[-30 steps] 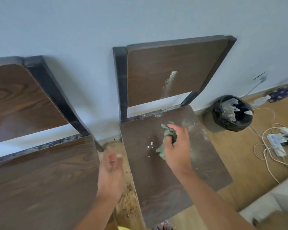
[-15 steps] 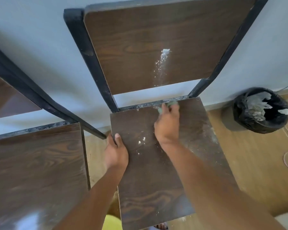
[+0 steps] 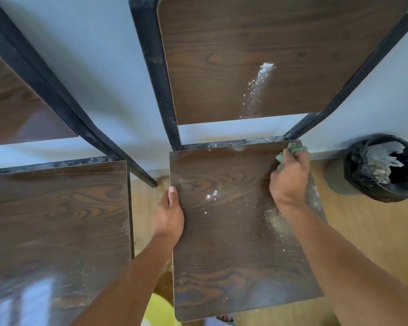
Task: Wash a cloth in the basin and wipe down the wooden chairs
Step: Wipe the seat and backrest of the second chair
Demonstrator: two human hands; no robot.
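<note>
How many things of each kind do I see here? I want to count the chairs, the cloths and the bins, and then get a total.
Wooden chairs: 2, the left chair and the right chair
Green cloths: 1, the cloth held in the right hand
Black-lined bins: 1, the bin on the floor
Total: 4

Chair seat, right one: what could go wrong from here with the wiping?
1. The right hand works the green cloth at the seat's back right corner; crumbs may get pushed off onto the floor rather than gathered.
2. The white powder streak on the backrest sits above the seat; wiping it later could drop powder on the cleaned seat.
</note>
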